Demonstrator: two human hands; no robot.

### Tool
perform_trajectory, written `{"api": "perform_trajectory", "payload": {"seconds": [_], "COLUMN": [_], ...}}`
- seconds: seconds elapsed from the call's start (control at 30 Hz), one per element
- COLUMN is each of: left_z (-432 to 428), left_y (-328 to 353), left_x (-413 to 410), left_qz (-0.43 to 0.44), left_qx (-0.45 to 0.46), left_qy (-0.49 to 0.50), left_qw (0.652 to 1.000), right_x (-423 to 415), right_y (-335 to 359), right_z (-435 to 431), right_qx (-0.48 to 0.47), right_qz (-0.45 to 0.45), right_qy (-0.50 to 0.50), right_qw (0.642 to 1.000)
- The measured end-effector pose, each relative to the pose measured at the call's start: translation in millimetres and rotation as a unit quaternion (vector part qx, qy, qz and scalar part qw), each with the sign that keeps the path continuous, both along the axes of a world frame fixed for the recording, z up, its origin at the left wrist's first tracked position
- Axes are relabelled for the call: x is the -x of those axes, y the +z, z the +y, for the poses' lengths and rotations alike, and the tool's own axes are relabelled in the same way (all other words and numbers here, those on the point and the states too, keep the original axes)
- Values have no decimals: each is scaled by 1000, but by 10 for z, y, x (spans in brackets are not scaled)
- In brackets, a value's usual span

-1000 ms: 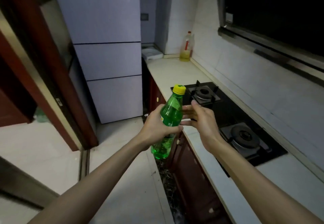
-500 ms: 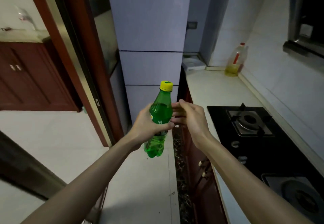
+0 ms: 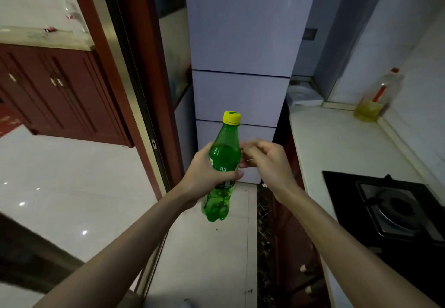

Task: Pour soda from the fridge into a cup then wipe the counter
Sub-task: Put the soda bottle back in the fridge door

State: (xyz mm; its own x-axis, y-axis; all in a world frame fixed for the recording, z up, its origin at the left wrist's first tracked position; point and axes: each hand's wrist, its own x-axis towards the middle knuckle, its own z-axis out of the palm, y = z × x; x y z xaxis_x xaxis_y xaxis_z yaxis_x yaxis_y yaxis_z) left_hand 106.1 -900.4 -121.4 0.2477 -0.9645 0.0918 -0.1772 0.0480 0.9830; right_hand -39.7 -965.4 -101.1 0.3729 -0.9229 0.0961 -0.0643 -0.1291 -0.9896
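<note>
- The soda bottle (image 3: 222, 165) is out of the fridge (image 3: 240, 71), whose doors are all shut, so the fetching looks done.
- The left hand (image 3: 207, 175) is wrapped round the middle of the bottle, holding it nearly upright in mid-air at the centre of the view.
- The right hand (image 3: 263, 160) sits at 3 o'clock of the bottle, fingers loosely curled and just beside it; I cannot tell whether they touch the plastic.
- The yellow cap (image 3: 231, 117) is on, so nothing has been poured.
- No cup or cloth shows anywhere.
- The counter (image 3: 337, 144) lies at 2 o'clock, with an oil bottle (image 3: 378, 98) in its far corner and the stove (image 3: 395, 211) at 4 o'clock.
- Left, by my reckoning: uncapping, pouring, wiping.
</note>
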Motion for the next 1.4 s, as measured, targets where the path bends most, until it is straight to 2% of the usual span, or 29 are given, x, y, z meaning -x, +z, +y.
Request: {"api": "perform_trajectory", "payload": {"seconds": [0.33,0.67,1.1,1.4], "left_z": [-1140,-2146,-3698,-4347], "left_y": [-17,-25,-80,-187], "left_x": [-1229,-1804,-2242,-2732], "left_qz": [-30,-16,-5,31], "left_qx": [3,-7,-36,-55], "left_qy": [-13,-28,69,153], "left_qw": [999,999,997,986], "right_x": [-1088,-1649,-2204,-2850], "right_y": [93,-17,-173,-201], "right_z": [-949,-1951,-3864,-4725], "right_qx": [61,59,66,56], "right_qz": [49,59,49,72], "right_qy": [-32,-32,75,152], "right_qw": [996,996,994,984]}}
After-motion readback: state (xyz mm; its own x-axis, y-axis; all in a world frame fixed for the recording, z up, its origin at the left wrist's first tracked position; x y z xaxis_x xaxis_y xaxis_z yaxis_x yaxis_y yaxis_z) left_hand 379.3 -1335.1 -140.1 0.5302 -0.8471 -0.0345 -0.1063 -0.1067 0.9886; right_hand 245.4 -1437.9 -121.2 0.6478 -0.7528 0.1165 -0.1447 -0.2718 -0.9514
